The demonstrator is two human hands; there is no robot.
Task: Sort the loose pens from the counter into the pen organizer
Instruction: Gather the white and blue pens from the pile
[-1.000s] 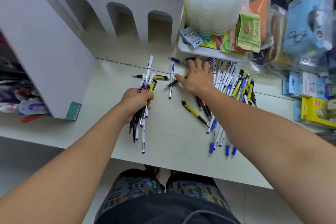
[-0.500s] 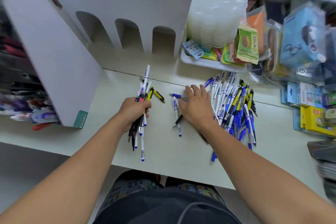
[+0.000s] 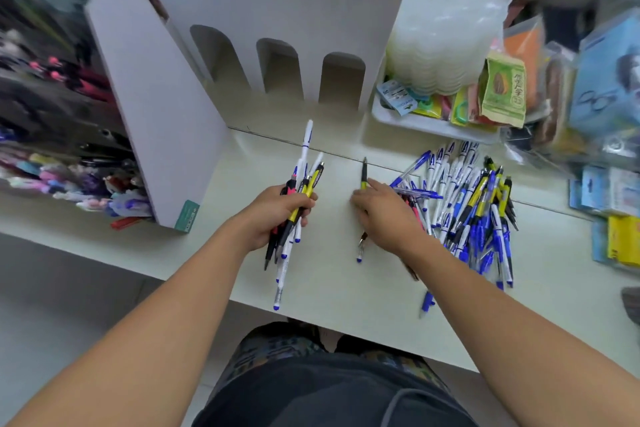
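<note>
Head: pens (image 3: 362, 180) under right hand (image 3: 386, 215)

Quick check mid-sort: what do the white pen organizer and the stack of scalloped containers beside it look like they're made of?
The pen organizer looks like white cardboard or thin foam board, matte: flat folded panels, cut arched openings, notched tabs along the top edge. The stack of scalloped containers looks like thin translucent plastic, slightly glossy: milky see-through walls with nested rims showing through. Neither is certain from this view alone.
</note>
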